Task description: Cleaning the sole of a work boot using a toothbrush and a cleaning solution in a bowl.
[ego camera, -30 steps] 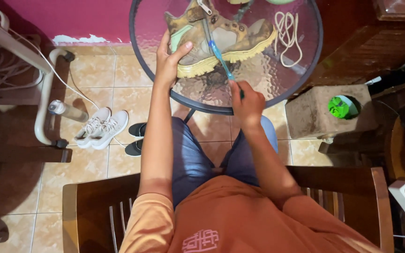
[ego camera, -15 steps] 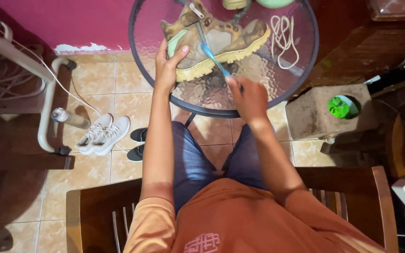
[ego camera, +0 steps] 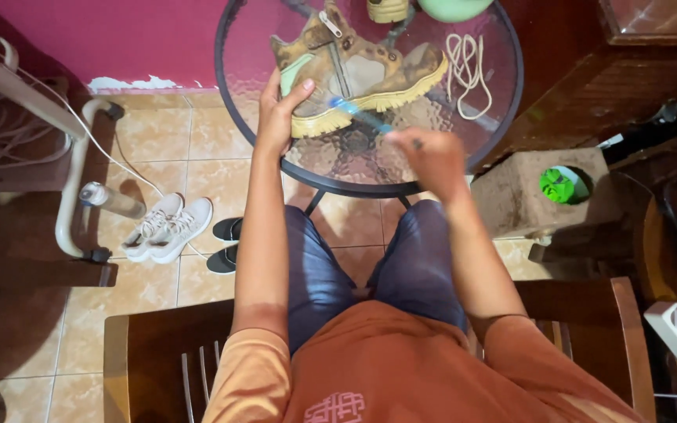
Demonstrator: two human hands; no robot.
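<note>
A tan boot (ego camera: 362, 66) with a yellowish sole lies on its side on the round glass table (ego camera: 503, 117). My left hand (ego camera: 280, 117) grips the boot's heel end. My right hand (ego camera: 429, 157) holds a blue-handled brush (ego camera: 358, 113), blurred by motion, its tip close to the boot's sole. A cream shoelace (ego camera: 468, 70) lies loose on the glass to the right of the boot.
A second boot (ego camera: 389, 8) and a green round object (ego camera: 452, 6) sit at the table's far edge. White sneakers (ego camera: 168, 227) and black shoes (ego camera: 225, 243) rest on the tiled floor at left. A green item (ego camera: 562, 184) sits on a block at right.
My right hand has swung the brush from upright over the boot down and right toward the sole. The view has shifted slightly; my left hand keeps its hold.
</note>
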